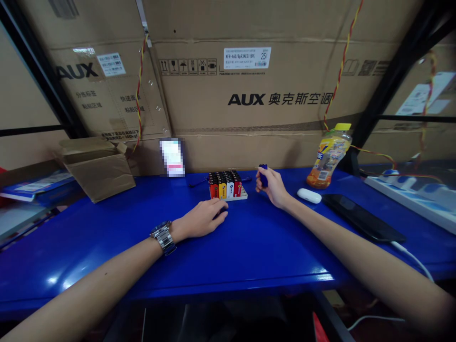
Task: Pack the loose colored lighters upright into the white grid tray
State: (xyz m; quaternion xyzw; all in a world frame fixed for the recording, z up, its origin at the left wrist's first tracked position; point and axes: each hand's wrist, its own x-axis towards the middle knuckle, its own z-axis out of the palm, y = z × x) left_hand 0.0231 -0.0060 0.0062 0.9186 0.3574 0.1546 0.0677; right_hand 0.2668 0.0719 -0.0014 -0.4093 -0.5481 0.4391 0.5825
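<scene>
Left hand: palm down, curled over a small dark object, grip unclear. Right hand: closed on a blue lighter. Just beside it, a white earbud case. Beyond the left hand, a tray of upright lighters stood.

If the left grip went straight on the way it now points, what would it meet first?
The left grip would probably reach the front right corner of the display tray of lighters first, though depth is unclear and it could pass just in front.
</scene>
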